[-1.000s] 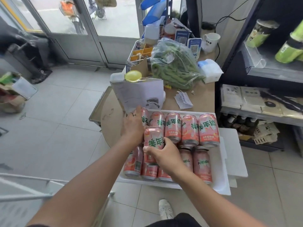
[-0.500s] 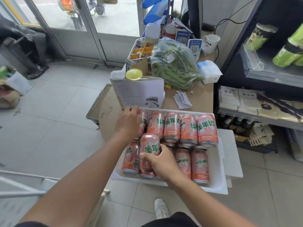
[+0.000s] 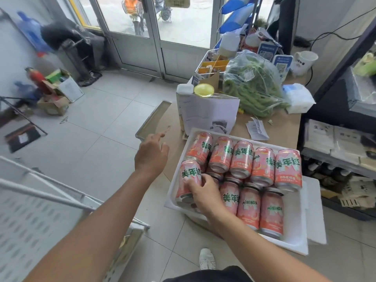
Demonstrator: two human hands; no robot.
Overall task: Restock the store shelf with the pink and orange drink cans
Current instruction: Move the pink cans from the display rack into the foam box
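Observation:
Several pink and orange drink cans (image 3: 242, 158) lie in two rows in a white foam tray (image 3: 293, 244) at the end of a wooden counter. My right hand (image 3: 203, 192) grips the leftmost can (image 3: 189, 175) of the near row, fingers curled over its side. To the left of the tray, my left hand (image 3: 151, 154) hovers above the counter edge, fingers loose and holding nothing. A white perforated metal shelf (image 3: 30, 216) stands at the lower left.
Behind the tray lie a sheet of paper (image 3: 209, 112), a bag of green beans (image 3: 254, 84), a white mug (image 3: 303, 62) and a receipt (image 3: 257, 129). A dark shelving unit (image 3: 335, 143) stands on the right. Boxes (image 3: 59, 88) sit on the tiled floor at left.
My left hand has come off the far-row cans and moved left, away from the tray. My right hand has slid its can to the tray's left end.

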